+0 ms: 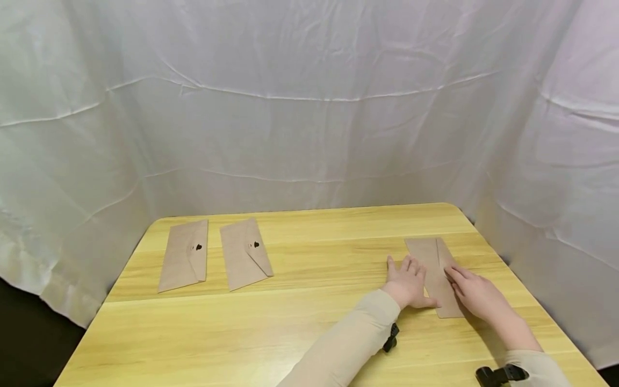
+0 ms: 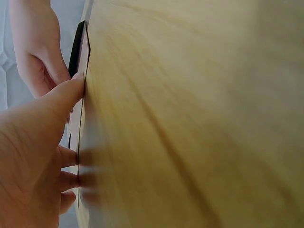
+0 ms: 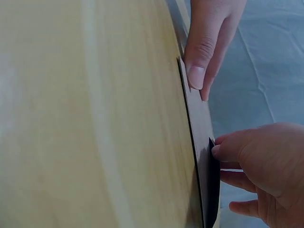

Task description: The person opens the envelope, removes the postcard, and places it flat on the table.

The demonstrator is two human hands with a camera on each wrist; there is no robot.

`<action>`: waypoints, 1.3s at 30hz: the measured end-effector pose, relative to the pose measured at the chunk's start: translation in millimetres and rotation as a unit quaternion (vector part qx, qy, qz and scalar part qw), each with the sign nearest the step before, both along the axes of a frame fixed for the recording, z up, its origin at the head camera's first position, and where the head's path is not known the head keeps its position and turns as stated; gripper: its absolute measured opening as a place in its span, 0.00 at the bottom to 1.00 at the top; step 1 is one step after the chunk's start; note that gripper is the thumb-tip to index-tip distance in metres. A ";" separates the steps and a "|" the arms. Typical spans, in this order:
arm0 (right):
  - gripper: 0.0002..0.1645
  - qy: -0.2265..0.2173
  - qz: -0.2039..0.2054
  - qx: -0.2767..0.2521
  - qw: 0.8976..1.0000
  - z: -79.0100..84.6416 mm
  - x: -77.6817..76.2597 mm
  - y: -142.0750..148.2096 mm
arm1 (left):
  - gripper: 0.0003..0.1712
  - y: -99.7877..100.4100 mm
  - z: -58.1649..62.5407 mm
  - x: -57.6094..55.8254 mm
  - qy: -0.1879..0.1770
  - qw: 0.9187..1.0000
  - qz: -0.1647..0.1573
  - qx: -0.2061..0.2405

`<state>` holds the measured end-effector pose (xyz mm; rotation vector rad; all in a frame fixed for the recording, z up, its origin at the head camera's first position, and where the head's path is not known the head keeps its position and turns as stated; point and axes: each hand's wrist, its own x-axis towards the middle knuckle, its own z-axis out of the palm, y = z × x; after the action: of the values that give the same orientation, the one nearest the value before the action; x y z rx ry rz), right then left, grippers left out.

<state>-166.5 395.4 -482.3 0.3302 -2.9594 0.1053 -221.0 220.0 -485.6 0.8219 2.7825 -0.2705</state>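
A brown paper envelope (image 1: 425, 250) lies at the right of the table, tilted slightly. My left hand (image 1: 408, 282) is spread over its left edge, thumb toward the near end and fingers pointing away from me. At the envelope's right side, my right hand (image 1: 476, 293) has its fingertips on the flap. Seen in the right wrist view, the flap (image 3: 213, 185) stands up with its dark side showing, its edge between thumb and fingers of the right hand (image 3: 266, 166). Whatever lies inside the envelope is hidden.
Two more brown envelopes, one at far left (image 1: 184, 255) and another beside it (image 1: 239, 258), lie on the wooden table (image 1: 314, 258). Each bears a small dark mark near its flap. White curtains (image 1: 314, 134) hang behind and along both sides.
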 end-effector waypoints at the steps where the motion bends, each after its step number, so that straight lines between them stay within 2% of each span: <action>1: 0.24 -0.001 0.000 0.001 1.000 1.0 0.3 -0.2 | 0.54 0.4 -0.8 -0.3 0.002 1.000 0.001 0.000; 6: 0.23 -0.008 0.004 0.001 1.000 6.9 2.6 -1.2 | 0.55 -0.2 -1.5 0.6 0.006 1.000 0.004 0.002; 8: 0.24 0.003 0.011 0.000 1.000 8.6 3.6 -0.2 | 0.54 -1.1 0.0 1.5 0.003 1.000 0.003 0.002; 16: 0.34 0.116 0.050 0.019 0.992 12.4 4.6 12.2 | 0.53 -10.4 11.9 7.2 0.001 1.000 -0.008 0.020; 21: 0.35 0.154 0.048 0.027 0.986 11.8 5.8 24.2 | 0.52 -14.2 16.3 11.8 0.015 1.000 -0.013 0.016; 27: 0.35 0.155 0.034 0.051 0.986 16.6 12.1 39.5 | 0.52 -11.7 14.1 11.9 0.012 1.000 -0.012 0.021; 32: 0.32 0.154 0.031 0.075 0.985 17.8 14.1 49.6 | 0.53 -9.1 11.7 8.9 -0.010 1.000 -0.009 0.012; 35: 0.35 0.158 0.027 0.086 0.983 13.2 13.2 54.9 | 0.53 -9.0 11.0 7.9 -0.015 1.000 -0.006 0.008; 39: 0.33 0.136 0.017 0.107 0.985 4.2 11.4 61.5 | 0.53 -12.5 13.1 10.0 0.002 1.000 -0.011 0.023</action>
<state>-155.1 456.9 -478.2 0.3873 -2.6960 -0.2359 -210.9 207.5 -472.5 0.8650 2.7939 -0.2133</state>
